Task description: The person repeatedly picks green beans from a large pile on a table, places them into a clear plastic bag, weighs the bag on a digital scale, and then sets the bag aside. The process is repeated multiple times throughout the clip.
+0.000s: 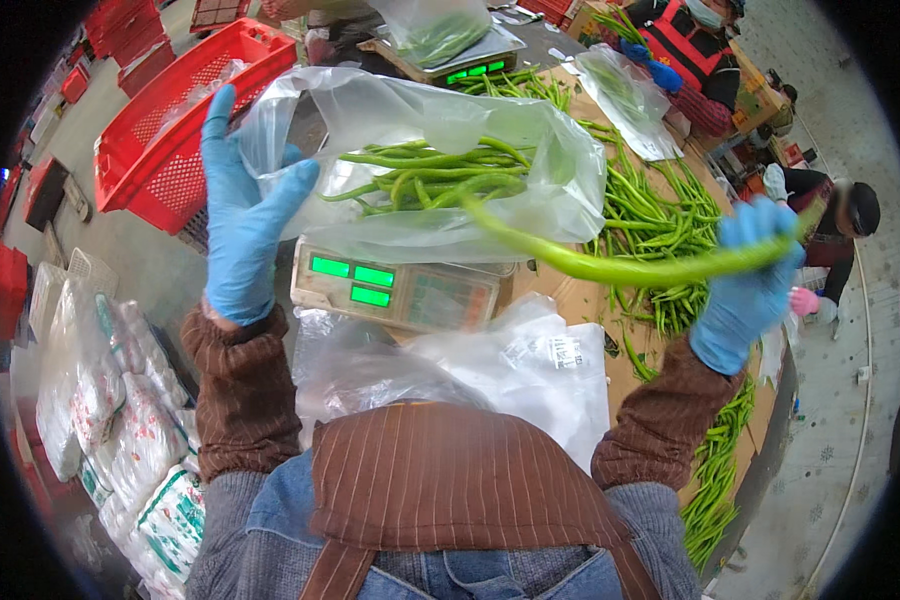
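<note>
My left hand (247, 202), in a blue glove, is at the left end of a clear plastic bag (420, 97), its fingers spread and its thumb by the bag's mouth. Long green peppers (442, 176) lie inside the bag, which rests over a digital scale (397, 289) with lit green displays. My right hand (750, 281), also gloved in blue, grips one long green pepper (607, 266), blurred, whose far end reaches over the bag. Beneath and beyond that hand a heap of green peppers (660, 217) is spread on cardboard.
Flat plastic bags (525, 360) lie close before me. A red plastic crate (150, 165) stands at upper left, packed white bags (127, 420) at lower left. A second scale (465, 67) holds a filled bag. A co-worker (690, 60) handles peppers at upper right; another person (832, 225) crouches at right.
</note>
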